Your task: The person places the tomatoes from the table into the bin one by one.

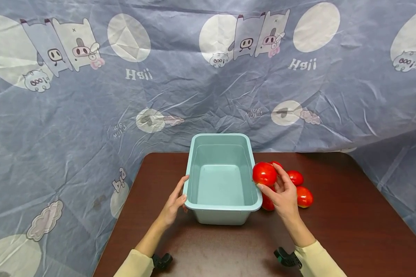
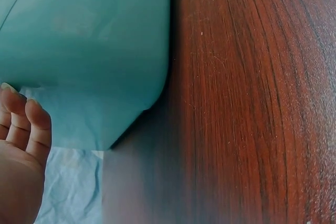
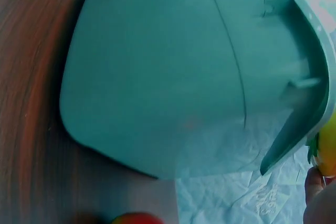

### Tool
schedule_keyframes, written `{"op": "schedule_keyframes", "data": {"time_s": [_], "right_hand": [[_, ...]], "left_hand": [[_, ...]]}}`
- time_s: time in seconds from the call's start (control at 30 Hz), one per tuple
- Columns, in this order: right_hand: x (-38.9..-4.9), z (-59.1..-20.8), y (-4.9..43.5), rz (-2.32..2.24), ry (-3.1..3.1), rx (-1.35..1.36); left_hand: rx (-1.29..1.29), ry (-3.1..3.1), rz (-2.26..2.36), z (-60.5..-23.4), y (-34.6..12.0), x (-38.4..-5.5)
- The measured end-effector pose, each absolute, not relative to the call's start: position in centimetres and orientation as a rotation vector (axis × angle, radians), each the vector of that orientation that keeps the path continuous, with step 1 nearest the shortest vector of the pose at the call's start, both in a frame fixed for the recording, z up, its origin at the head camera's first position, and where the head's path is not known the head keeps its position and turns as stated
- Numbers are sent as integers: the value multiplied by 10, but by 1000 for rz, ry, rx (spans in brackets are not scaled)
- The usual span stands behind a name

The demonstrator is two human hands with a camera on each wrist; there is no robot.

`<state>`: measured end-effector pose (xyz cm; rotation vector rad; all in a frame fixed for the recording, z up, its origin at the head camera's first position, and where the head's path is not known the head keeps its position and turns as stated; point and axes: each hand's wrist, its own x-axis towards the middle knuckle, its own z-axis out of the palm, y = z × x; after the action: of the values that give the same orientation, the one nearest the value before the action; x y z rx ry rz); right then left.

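A pale green plastic basin point(image 1: 222, 207) stands on the table, its inside bare. At its left rim my left hand point(image 1: 171, 206) holds the edge, thumb near the top and other fingers along the outer side. In the left wrist view, fingertips point(image 2: 38, 111) show beside the basin wall. My right hand point(image 1: 286, 196) pinches a glossy red fruit point(image 1: 264, 174) between thumb and fingers, raised at the basin's right rim. The right wrist view shows that fruit point(image 3: 328, 148) only partly, yellowish with a green leafy bit. Its exact kind is unclear.
More red fruits lie on the table right of the basin, among them one fruit point(image 1: 295, 177) behind the right hand and another fruit point(image 1: 304, 197) beside it. The dark brown table point(image 1: 346, 215) meets a grey-blue printed cloth point(image 1: 180, 96) at the back.
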<state>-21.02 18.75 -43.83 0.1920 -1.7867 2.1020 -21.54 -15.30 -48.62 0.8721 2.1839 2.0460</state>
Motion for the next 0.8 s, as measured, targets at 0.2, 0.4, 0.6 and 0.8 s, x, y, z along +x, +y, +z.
{"op": "schedule_keyframes", "data": {"time_s": [0.2,0.4,0.6,0.8], "right_hand": [[-212,-437,178,2058,-1872,289],[-213,-441,175,1969,-1913,461],[-212,-446,178,1951,-1879,524],[-212,-452,189,1916,-1872,363]], "left_hand": [[882,2161,2068,-486,-153,-215],[886,2155,2067,-486,-153,-216],[892,2163,2062,-485,-152,-214],[877,2173,2060,-485,-152,-213]]}}
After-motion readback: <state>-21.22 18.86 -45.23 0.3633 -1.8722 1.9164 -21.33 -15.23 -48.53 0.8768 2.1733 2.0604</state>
